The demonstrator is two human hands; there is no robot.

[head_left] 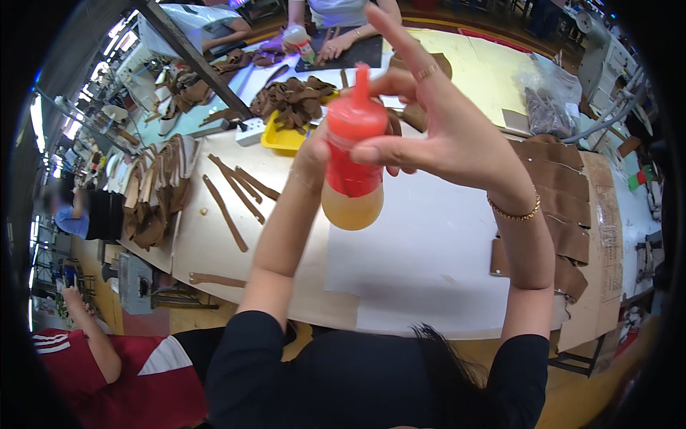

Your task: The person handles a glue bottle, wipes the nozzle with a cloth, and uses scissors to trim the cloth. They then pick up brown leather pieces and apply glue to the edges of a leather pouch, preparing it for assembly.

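A squeeze bottle (353,206) with a red nozzle cap, a red upper part and yellowish liquid at its bottom is held up above the table. My left hand (315,151) is closed round its left side, its fingers partly hidden behind the bottle. On the other side my right hand (454,125) has its fingers apart, one finger stretched upward. Its thumb overlaps the bottle below the cap; whether it presses on it I cannot tell. Beneath the bottle lies a large white sheet (414,264). Several narrow brown strips (226,213) lie left of my left forearm.
A yellow tray (283,139) heaped with brown pieces (296,100) stands beyond my left hand. Flat brown pieces (554,175) overlap on cardboard (604,236) at the right. Across the table, a person's hand (334,48) rests on a dark mat (357,56). Someone in red (136,379) is at lower left.
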